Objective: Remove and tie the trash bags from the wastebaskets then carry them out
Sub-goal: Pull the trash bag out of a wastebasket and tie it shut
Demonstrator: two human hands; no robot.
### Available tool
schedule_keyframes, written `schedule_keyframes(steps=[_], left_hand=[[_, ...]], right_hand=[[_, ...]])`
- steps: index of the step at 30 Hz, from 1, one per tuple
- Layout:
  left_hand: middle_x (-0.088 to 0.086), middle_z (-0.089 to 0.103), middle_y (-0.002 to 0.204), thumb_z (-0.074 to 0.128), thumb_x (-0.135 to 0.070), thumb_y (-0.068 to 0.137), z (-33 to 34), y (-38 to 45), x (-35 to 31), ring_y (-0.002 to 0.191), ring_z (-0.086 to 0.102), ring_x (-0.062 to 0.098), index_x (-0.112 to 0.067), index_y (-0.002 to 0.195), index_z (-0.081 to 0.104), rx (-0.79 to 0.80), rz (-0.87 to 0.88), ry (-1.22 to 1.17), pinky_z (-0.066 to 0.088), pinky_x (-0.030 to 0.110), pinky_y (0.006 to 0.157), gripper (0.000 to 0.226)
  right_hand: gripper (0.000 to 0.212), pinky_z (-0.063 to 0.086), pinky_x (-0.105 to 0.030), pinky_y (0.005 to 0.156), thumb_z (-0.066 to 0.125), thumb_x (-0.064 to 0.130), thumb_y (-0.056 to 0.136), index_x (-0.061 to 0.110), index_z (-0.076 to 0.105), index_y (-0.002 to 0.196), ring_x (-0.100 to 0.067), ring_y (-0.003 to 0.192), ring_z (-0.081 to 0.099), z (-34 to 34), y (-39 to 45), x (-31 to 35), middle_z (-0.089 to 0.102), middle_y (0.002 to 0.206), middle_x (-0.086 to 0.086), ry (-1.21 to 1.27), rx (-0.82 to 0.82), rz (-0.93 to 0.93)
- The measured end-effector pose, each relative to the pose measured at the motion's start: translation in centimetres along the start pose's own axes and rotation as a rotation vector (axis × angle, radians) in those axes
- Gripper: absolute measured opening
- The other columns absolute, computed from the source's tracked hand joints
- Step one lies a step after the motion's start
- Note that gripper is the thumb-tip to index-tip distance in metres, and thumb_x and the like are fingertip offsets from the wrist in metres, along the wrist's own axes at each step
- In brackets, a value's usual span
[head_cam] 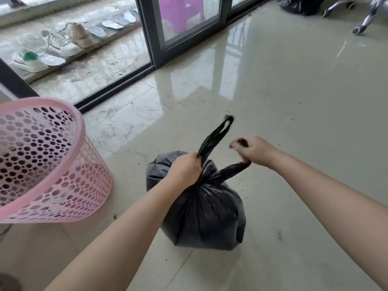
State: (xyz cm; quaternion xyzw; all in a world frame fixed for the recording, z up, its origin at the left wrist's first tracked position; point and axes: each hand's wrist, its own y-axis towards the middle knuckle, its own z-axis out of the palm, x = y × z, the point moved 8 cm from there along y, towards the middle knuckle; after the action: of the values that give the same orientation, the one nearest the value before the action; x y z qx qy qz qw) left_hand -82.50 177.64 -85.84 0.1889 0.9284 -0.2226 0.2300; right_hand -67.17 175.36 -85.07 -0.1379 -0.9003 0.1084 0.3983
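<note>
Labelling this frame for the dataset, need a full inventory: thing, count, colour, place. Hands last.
trash bag: 1, black, on the floor at centre, its two handle strips pulled apart
wastebasket: 1, pink perforated plastic, left, tilted, no liner visible
second trash bag: 1, black, far upper right on the floor
office chair base: 1, silver with castors, upper right corner
sliding door frame: 1, dark, top centre
sneakers: about 3, white, behind the glass at upper left
insoles: several, grey, in a row beside the sneakers
floor: glossy beige tile
left hand: 1, grips the bag's left handle strip near the neck
right hand: 1, grips the right handle strip, pulled right
</note>
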Motion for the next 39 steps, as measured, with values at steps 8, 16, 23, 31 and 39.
schedule_keyframes(steps=[8, 16, 23, 31, 39], left_hand=[[0.015, 0.06, 0.121, 0.042, -0.07, 0.08, 2.5, -0.6, 2.2, 0.116, 0.056, 0.031, -0.002, 0.121, 0.048, 0.136, -0.064, 0.339, 0.044, 0.036, 0.092, 0.079], [0.011, 0.061, 0.124, 0.031, -0.058, 0.091, 4.2, -0.1, 2.2, 0.117, 0.057, 0.03, -0.007, 0.121, 0.059, 0.192, -0.171, 0.407, 0.047, 0.036, 0.091, 0.065], [0.003, 0.05, 0.049, 0.04, -0.03, 0.096, 3.7, -1.0, 2.1, 0.037, 0.044, 0.013, -0.013, 0.064, 0.043, 0.421, -0.118, -0.042, 0.039, 0.021, 0.043, 0.036], [-0.005, 0.043, 0.022, 0.045, -0.022, 0.095, 2.3, -1.2, 2.0, 0.02, 0.033, 0.002, -0.014, 0.056, 0.043, 0.398, -0.076, -0.264, 0.03, 0.018, 0.038, 0.04], [0.0, 0.056, 0.033, 0.029, -0.02, 0.101, 2.0, -0.8, 4.3, 0.024, 0.046, 0.007, -0.008, 0.071, 0.049, 0.373, -0.411, -0.991, 0.037, 0.011, 0.033, 0.038]], right_hand=[[0.047, 0.039, -0.01, 0.033, 0.027, 0.037, 0.099, 0.01, 0.049, 0.067, -0.01, 0.024, 0.048, -0.1, 0.0, -1.5, 0.053, 0.032, 0.0, 0.635, 0.043, 0.27], [0.033, 0.053, -0.017, 0.045, 0.037, 0.026, 0.098, 0.009, 0.052, 0.074, -0.012, 0.046, 0.065, 0.8, 0.4, 0.4, 0.067, 0.051, -0.001, 1.02, 0.109, 0.174], [0.074, 0.028, -0.025, 0.103, 0.049, -0.01, 0.083, 0.014, 0.018, 0.146, -0.022, 0.142, 0.022, 0.8, 0.4, -0.1, 0.028, 0.151, -0.008, 0.207, 0.017, -0.038], [0.032, 0.023, -0.04, 0.111, 0.041, 0.006, 0.089, 0.013, 0.06, 0.114, -0.02, 0.133, 0.038, 5.4, 0.1, 3.2, 0.057, 0.13, -0.007, -0.468, 0.283, -0.159], [0.026, 0.019, -0.021, 0.037, 0.036, 0.003, 0.087, 0.01, 0.04, 0.063, -0.016, 0.041, 0.023, 3.6, -0.3, 4.7, 0.025, 0.053, -0.004, -0.065, 0.283, 0.012]])
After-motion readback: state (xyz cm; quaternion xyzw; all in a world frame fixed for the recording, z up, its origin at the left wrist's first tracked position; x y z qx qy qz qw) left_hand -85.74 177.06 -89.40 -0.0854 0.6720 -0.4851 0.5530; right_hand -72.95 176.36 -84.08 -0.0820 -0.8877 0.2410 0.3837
